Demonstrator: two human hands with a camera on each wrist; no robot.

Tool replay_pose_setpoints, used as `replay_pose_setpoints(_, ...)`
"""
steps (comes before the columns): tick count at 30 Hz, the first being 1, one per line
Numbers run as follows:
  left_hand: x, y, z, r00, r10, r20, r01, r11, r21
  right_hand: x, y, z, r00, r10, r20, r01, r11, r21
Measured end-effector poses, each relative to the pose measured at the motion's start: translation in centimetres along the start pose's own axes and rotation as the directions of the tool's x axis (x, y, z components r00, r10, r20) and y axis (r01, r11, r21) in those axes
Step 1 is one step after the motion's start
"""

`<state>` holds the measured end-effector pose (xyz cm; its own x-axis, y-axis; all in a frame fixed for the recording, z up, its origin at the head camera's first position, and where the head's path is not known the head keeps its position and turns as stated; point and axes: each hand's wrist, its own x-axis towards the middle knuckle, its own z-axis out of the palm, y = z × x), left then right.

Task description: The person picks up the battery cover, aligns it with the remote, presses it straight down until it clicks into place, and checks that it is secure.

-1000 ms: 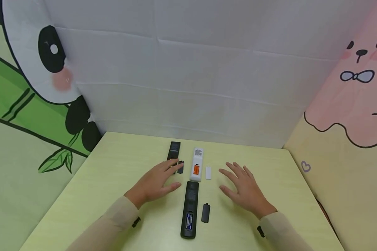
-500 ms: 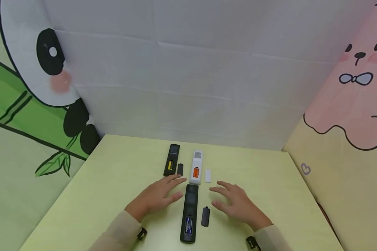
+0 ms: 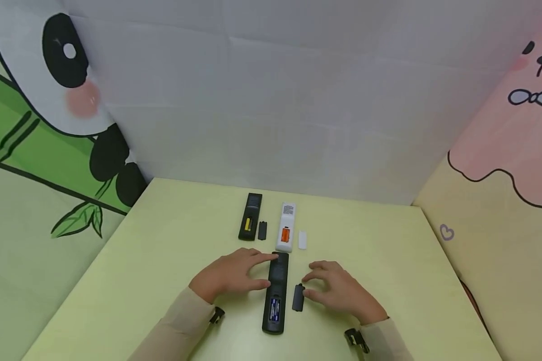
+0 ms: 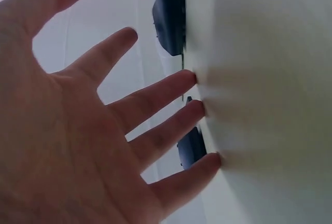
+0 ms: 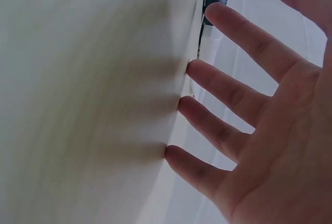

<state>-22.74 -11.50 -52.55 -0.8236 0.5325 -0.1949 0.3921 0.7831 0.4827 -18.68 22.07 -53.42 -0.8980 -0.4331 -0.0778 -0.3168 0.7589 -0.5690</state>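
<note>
A long black remote control [image 3: 277, 281], battery side up, lies near the table's middle with blue batteries [image 3: 274, 309] in its uncovered compartment. Over its upper left side is my left hand [image 3: 232, 273], index fingertip at the far end and thumb at the left edge. Its fingers are spread in the left wrist view. To the right of that remote lies a dark battery cover [image 3: 298, 298]. My right hand [image 3: 339, 291] has its thumb at the cover's right edge and its index finger near the top; the right wrist view shows the fingers extended, several tips at the table surface.
Farther back lie a smaller black remote [image 3: 250, 215] with a yellow battery and its dark cover [image 3: 262, 230]. Beside them are a white remote [image 3: 286, 225] with orange batteries and its white cover [image 3: 302, 240]. A pale wall sheet [image 3: 275, 125] stands behind the table [image 3: 185, 220].
My left hand has moved right, onto the long black remote. The right hand has come left and nearer to its battery cover. The head view has shifted slightly.
</note>
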Motion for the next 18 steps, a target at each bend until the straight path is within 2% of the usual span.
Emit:
replay_pose_setpoints(7, 1.1, 1.5, -1.9, 0.997, -0.020, 0.071, 0.018, 0.999, 0.035, 1.0, 0.1, -0.7, 1.000, -0.008, -0.014, 0.009, 1.000, 0.011)
replay_pose_setpoints(14, 1.7, 2.4, -1.7, 0.991, -0.042, 0.125, 0.034, 0.997, 0.065, 1.8, 0.2, -0.2, 0.999, -0.052, -0.009, 0.052, 0.998, 0.024)
replay_pose_setpoints(18, 1.6, 2.5, -1.4, 0.988, -0.063, 0.141, 0.054, 0.996, 0.070, 2.2, -0.3, 0.3, 0.999, -0.044, -0.022, 0.044, 0.999, 0.028)
